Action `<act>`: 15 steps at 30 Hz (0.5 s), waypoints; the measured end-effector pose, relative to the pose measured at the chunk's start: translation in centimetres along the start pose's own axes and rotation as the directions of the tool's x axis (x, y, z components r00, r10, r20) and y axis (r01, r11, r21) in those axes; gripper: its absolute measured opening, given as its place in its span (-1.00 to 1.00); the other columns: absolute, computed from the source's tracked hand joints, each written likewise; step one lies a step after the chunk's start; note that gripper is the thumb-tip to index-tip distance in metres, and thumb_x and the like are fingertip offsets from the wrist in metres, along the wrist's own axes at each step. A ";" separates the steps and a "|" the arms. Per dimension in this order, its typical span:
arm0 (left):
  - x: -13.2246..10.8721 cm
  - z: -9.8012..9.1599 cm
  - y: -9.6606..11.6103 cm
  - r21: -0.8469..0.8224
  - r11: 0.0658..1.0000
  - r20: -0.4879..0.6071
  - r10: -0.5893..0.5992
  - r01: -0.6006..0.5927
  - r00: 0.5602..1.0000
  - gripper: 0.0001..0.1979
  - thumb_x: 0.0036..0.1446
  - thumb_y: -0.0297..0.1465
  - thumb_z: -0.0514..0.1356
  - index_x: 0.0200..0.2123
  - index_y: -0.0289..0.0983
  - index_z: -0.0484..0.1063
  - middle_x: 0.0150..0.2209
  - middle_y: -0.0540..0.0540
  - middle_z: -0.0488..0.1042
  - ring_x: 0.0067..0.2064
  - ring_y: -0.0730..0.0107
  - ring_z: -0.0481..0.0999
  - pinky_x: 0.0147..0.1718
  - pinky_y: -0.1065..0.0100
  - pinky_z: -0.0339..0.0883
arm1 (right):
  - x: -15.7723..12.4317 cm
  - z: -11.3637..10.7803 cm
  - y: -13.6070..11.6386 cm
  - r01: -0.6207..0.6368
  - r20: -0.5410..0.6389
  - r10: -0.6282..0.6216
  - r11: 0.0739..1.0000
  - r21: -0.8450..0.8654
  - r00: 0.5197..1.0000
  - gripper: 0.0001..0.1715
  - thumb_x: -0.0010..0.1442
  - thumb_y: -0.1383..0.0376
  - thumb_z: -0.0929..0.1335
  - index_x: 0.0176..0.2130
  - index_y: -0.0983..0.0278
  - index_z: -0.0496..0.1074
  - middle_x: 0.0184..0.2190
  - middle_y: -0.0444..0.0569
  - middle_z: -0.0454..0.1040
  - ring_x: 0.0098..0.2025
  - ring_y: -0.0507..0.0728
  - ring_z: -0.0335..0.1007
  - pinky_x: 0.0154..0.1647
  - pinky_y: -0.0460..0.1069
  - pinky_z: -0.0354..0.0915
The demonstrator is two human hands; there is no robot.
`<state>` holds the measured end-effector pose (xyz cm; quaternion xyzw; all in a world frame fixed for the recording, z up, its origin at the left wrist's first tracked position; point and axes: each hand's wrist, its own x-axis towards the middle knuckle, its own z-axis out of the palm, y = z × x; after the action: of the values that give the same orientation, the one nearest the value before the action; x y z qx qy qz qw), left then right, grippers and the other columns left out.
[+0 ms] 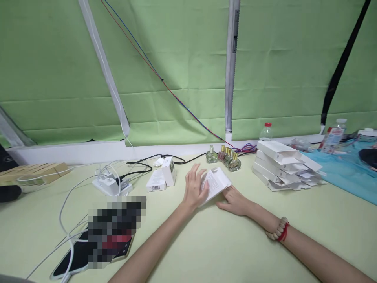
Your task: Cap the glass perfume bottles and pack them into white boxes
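A small white carton with printed text on its face is held tilted above the table between my hands. My left hand is closed on its left side, with the thumb over the printed face. At the right end, the fingers of my right hand reach behind the carton by its flap and are partly hidden; the thumb sticks out below. Beyond the carton stand small glass bottles with gold caps and a greenish bottle. Left of my left hand are an upright white carton and a lying carton.
Flattened and open white cartons are stacked on the right, beside a blue sheet and plastic bottles. At the left lie a power strip with cables, a blurred dark device and tan boxes. Green fabric hangs behind.
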<state>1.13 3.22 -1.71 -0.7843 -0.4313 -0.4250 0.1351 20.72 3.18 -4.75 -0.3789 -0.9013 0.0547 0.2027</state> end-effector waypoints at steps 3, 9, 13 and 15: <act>-0.8 0.4 0.9 -0.038 0.994 0.102 0.109 -0.106 0.989 -0.52 0.10 -0.35 0.01 0.11 -0.27 0.12 0.19 -0.28 0.12 0.28 0.07 -0.01 0.14 0.08 -0.05 | 0.1 0.1 0.2 0.045 -0.059 -0.044 0.999 0.016 0.997 -0.22 0.13 0.20 0.25 0.24 0.43 -0.03 0.21 0.24 0.11 0.24 0.29 -0.02 0.22 0.18 -0.05; -1.0 0.6 0.7 -0.074 0.997 0.238 -0.018 0.037 0.971 -0.32 0.02 -0.22 0.10 0.20 -0.25 -0.03 0.22 -0.29 0.06 0.23 0.07 0.07 0.09 0.11 0.04 | 0.2 -0.3 -0.1 0.009 -0.055 -0.004 0.996 0.084 0.998 -0.38 0.14 0.22 0.24 0.16 0.38 0.12 0.14 0.17 0.24 0.17 0.26 0.11 0.12 0.16 0.09; -0.8 1.0 1.0 -0.042 0.984 0.308 -0.152 0.173 0.939 -0.41 0.05 -0.22 0.09 0.16 -0.22 0.06 0.12 -0.23 0.21 0.13 0.14 0.23 0.02 0.14 0.13 | 0.2 -0.5 -0.2 -0.029 -0.059 0.033 0.998 0.063 0.998 -0.59 0.16 0.21 0.23 0.00 0.25 0.31 0.03 0.08 0.35 0.08 0.23 0.21 0.03 0.14 0.15; -0.9 1.3 1.1 0.001 0.974 0.306 -0.216 0.227 0.927 -0.47 0.09 -0.23 0.06 0.13 -0.22 0.10 0.07 -0.22 0.27 0.09 0.15 0.27 0.01 0.12 0.14 | 0.2 -0.5 0.1 -0.075 -0.081 0.079 0.996 0.051 0.994 -0.65 0.15 0.21 0.24 -0.06 0.23 0.35 -0.01 0.06 0.36 0.06 0.21 0.21 0.03 0.14 0.14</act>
<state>2.46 2.85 -3.05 -0.7889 -0.5254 -0.3189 0.0047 20.85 3.40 -4.21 -0.4105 -0.8752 0.0683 0.2465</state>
